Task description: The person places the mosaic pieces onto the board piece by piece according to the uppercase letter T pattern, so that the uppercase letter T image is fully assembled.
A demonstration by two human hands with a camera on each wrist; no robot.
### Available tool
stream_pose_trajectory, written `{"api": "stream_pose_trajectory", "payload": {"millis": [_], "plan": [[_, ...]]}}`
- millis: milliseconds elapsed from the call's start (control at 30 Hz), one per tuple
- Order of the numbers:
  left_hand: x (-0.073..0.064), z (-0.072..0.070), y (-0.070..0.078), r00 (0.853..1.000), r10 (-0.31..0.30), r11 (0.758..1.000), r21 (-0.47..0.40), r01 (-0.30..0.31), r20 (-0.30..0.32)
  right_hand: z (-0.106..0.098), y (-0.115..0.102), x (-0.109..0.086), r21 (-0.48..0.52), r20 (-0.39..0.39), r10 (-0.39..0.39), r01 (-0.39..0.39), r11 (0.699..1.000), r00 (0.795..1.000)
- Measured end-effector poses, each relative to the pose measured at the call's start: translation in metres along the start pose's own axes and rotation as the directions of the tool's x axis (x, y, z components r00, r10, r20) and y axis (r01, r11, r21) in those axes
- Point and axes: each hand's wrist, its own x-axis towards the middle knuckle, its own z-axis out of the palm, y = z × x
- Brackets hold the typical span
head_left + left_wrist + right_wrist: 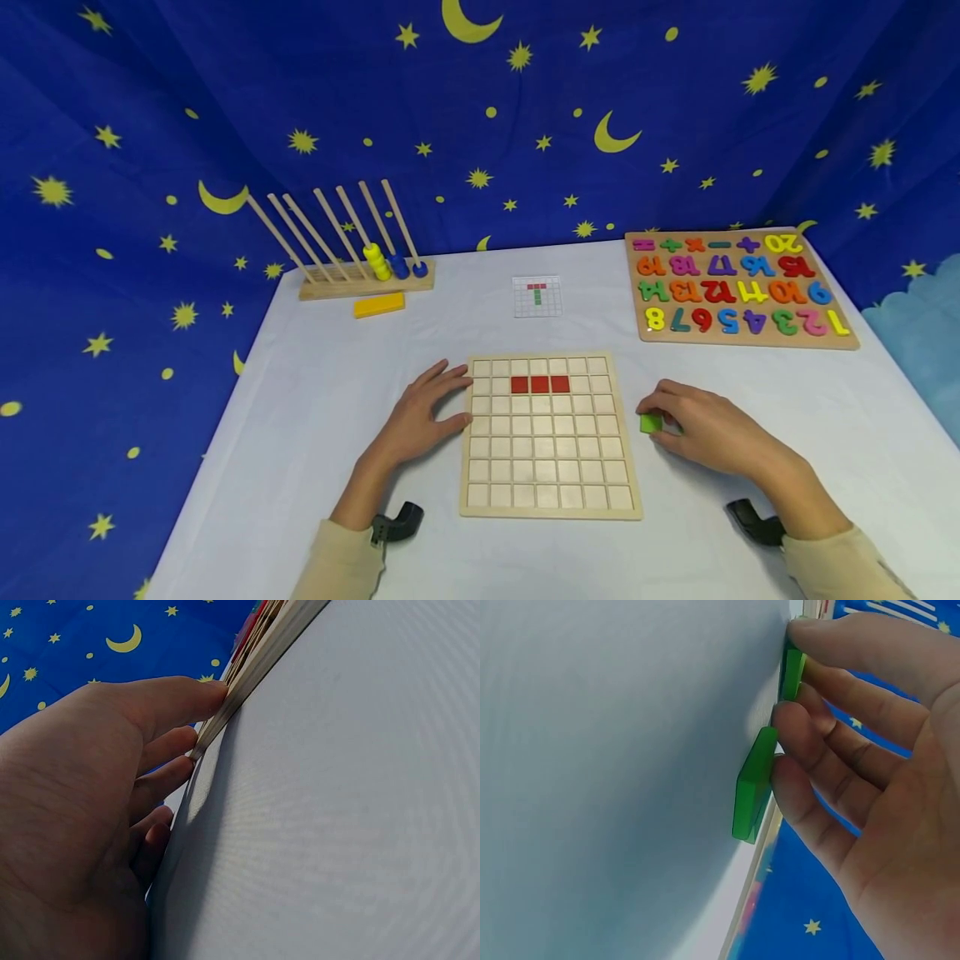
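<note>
A square wooden grid board (551,512) lies in front of me, with three red square tiles (540,384) side by side in its second row from the top. My left hand (420,421) touches the board's left edge, its thumb and fingertips against the rim, as the left wrist view also shows. Right of the board, my right hand (708,429) pinches a green square tile (650,423) between thumb and fingers just over the cloth. In the right wrist view a second green tile (756,780) is by the ring and little fingers; whether they touch it I cannot tell.
Behind the board lies a small grid card (537,308) with a red and green T. At back left stand a peg abacus (360,289) with yellow and blue beads and a yellow block (379,305). A number puzzle board (750,338) lies at back right, before a starry curtain (450,100).
</note>
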Motion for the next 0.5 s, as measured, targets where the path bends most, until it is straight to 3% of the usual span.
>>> {"api": "stream_pose_trajectory", "payload": {"millis": [500], "plan": [[0.0001, -0.0001, -0.0007, 1.000, 0.002, 1.000, -0.006, -0.002, 0.005, -0.0024, -0.0019, -0.0008, -0.003, -0.018, -0.002, 0.002, 1.000, 1.000]]}}
